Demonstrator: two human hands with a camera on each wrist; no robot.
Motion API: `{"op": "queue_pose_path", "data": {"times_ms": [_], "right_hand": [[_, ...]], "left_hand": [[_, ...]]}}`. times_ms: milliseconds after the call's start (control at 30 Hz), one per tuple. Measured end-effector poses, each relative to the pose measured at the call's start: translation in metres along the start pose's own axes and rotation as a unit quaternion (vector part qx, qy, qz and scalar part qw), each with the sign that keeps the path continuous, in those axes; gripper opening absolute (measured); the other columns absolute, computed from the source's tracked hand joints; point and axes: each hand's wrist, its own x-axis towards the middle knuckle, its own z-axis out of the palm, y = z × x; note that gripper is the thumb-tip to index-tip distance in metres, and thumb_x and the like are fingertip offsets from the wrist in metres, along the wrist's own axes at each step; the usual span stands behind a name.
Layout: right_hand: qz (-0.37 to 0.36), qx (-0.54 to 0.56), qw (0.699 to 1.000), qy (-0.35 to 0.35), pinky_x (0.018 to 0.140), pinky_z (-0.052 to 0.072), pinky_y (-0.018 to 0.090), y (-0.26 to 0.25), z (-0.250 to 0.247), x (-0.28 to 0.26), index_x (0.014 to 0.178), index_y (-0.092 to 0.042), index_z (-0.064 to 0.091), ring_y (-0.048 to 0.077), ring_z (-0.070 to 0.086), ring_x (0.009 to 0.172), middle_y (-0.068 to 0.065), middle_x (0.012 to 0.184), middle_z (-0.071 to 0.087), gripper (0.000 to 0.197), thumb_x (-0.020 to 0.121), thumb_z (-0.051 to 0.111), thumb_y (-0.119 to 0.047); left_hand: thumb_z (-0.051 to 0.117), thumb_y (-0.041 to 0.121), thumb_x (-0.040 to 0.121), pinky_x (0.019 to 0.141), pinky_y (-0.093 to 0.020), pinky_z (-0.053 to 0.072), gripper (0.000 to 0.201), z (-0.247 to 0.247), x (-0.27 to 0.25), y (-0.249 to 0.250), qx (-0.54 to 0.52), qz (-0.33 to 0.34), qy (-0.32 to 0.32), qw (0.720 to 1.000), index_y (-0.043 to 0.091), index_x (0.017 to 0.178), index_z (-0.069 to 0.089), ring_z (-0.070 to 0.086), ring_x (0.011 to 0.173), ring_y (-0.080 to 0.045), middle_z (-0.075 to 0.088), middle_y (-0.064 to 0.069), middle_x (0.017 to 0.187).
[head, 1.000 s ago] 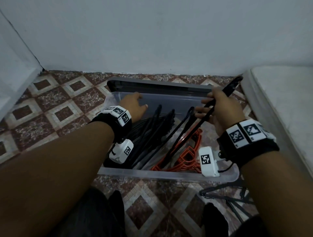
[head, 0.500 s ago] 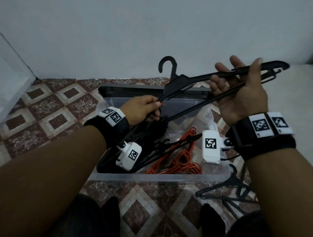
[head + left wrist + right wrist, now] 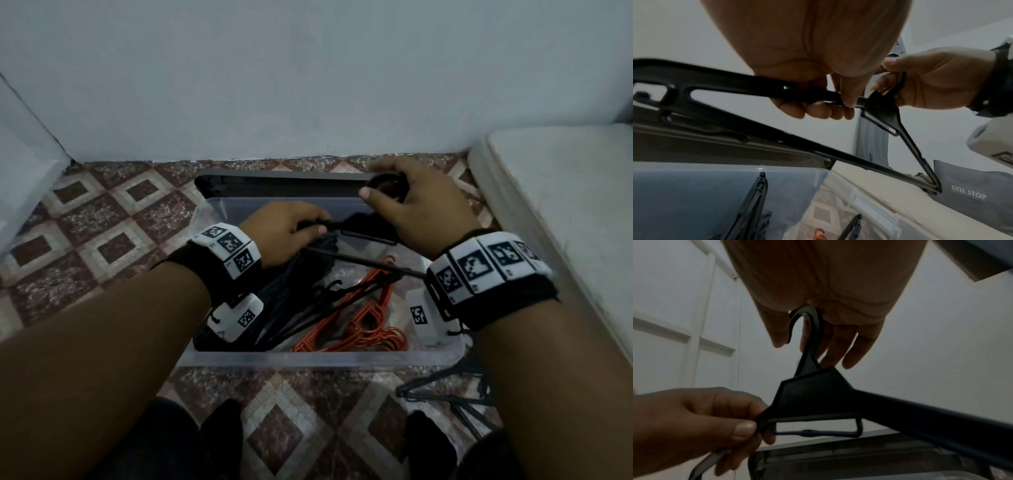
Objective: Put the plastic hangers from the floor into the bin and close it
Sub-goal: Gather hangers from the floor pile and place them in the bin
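Underfoot, the floor (image 3: pixel 102 219) is tiled in brown and cream diamonds and runs back to a plain pale wall (image 3: pixel 308 75); a white mattress (image 3: pixel 565 205) lies along the right side. On the tiles sits a clear bin (image 3: pixel 308 358), its dark lid (image 3: pixel 274 180) lying behind it by the wall. Inside the bin are black hangers (image 3: pixel 291 308) at the left and orange hangers (image 3: pixel 370 329) at the right. More black hangers, the floor hangers (image 3: pixel 445 390), lie on the tiles just outside the bin's near right corner.

Above the bin both hands hold one black hanger (image 3: pixel 777 129). The left hand (image 3: pixel 287 229) has its fingers curled round the hanger's shoulder bar, thumb pressed on top. The right hand (image 3: pixel 414 205) holds the hook (image 3: pixel 807 324), which passes through its loosely bent fingers.

Only the left wrist view shows the hanger's full triangle, its far tip reaching toward the mattress edge, and a grey bag (image 3: pixel 972 194) printed "ONE STOP". Only the right wrist view shows the white panelled door (image 3: pixel 684 337) and the small loop under the hanger's neck. The head view alone shows the floor hangers.
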Motion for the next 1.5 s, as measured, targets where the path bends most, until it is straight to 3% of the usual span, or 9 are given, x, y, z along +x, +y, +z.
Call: {"op": "queue_pose_path", "data": {"times_ms": [100,233,300,433,633,833,1067,1267,1500], "right_hand": [[0.001,-0.033,0.999,-0.013,0.062,0.043,0.012,0.001,-0.001,0.001,0.101,-0.026,0.067,0.009,0.059,0.079,-0.011,0.087,0.063,0.023,0.088,0.066,-0.045],[0.03,-0.004,1.0,-0.004,0.075,0.05,0.025,0.007,-0.005,0.004,0.1,-0.024,0.072,0.012,0.065,0.086,-0.006,0.093,0.071,0.013,0.089,0.067,-0.031],[0.05,0.002,0.999,0.015,0.076,0.05,0.025,0.013,-0.008,0.006,0.102,-0.026,0.072,0.01,0.065,0.086,-0.007,0.095,0.072,0.013,0.091,0.065,-0.03],[0.073,0.016,0.997,0.037,0.073,0.052,0.027,0.024,-0.007,0.012,0.103,-0.026,0.07,0.015,0.066,0.079,-0.005,0.09,0.069,0.016,0.094,0.057,-0.03],[0.083,0.014,0.993,0.08,0.06,0.035,0.01,0.038,-0.002,0.018,0.098,-0.033,0.068,0.002,0.056,0.075,-0.015,0.085,0.06,0.013,0.095,0.055,-0.03],[0.082,0.011,0.993,0.085,0.054,0.031,0.0,0.047,-0.002,0.019,0.091,-0.037,0.062,-0.009,0.05,0.066,-0.025,0.076,0.054,0.008,0.093,0.056,-0.032],[0.091,0.02,0.992,0.086,0.047,0.032,0.003,0.042,-0.002,0.018,0.097,-0.032,0.065,-0.009,0.054,0.06,-0.025,0.07,0.052,0.011,0.093,0.056,-0.029],[0.1,0.013,0.992,0.077,0.047,0.031,0.008,0.032,-0.003,0.013,0.101,-0.03,0.066,-0.005,0.051,0.056,-0.024,0.07,0.052,0.014,0.094,0.055,-0.031],[0.102,0.019,0.992,0.074,0.051,0.032,0.009,0.031,-0.006,0.01,0.102,-0.03,0.067,-0.006,0.05,0.061,-0.02,0.079,0.057,0.015,0.094,0.055,-0.03]], "left_hand": [[0.056,0.034,0.096,0.079,-0.023,0.042,0.023,0.013,0.002,-0.003,-0.006,-0.003,0.005,1.0,0.029,0.116,0.065,0.058,0.095,-0.008,0.06,0.016,0.099],[0.062,0.041,0.089,0.099,-0.04,0.044,0.038,0.021,0.011,-0.024,0.06,-0.093,0.134,0.985,0.026,0.124,0.058,0.052,0.112,-0.022,0.057,-0.002,0.118],[0.06,0.042,0.089,0.092,-0.04,0.047,0.03,0.02,0.017,-0.044,0.066,-0.18,0.183,0.964,0.022,0.112,0.061,0.056,0.103,-0.027,0.059,-0.006,0.112],[0.06,0.044,0.088,0.059,-0.027,0.04,0.027,0.036,0.036,-0.081,0.137,-0.293,-0.035,0.946,0.022,0.073,0.06,0.059,0.073,-0.024,0.066,-0.004,0.083],[0.058,0.062,0.081,0.068,-0.031,0.047,0.049,0.101,0.058,-0.103,0.183,-0.314,-0.207,0.908,0.014,0.073,0.06,0.059,0.072,-0.025,0.061,-0.007,0.078],[0.051,0.036,0.096,0.08,-0.036,0.053,0.044,0.139,0.058,-0.113,0.247,-0.271,-0.229,0.902,0.014,0.058,0.047,0.058,0.074,-0.028,0.062,-0.012,0.077],[0.046,0.035,0.097,0.081,-0.033,0.049,0.031,0.119,0.045,-0.109,0.205,-0.26,-0.161,0.93,0.01,0.098,0.063,0.061,0.096,-0.032,0.065,-0.014,0.106],[0.061,0.044,0.089,0.068,-0.025,0.037,0.029,0.091,0.03,-0.1,0.144,-0.252,-0.101,0.952,0.025,0.071,0.049,0.053,0.074,-0.021,0.054,0.008,0.071],[0.065,0.033,0.084,0.061,-0.027,0.042,0.023,0.054,0.023,-0.072,0.106,-0.22,-0.053,0.968,0.023,0.071,0.048,0.059,0.072,-0.023,0.06,0.002,0.071]]}}
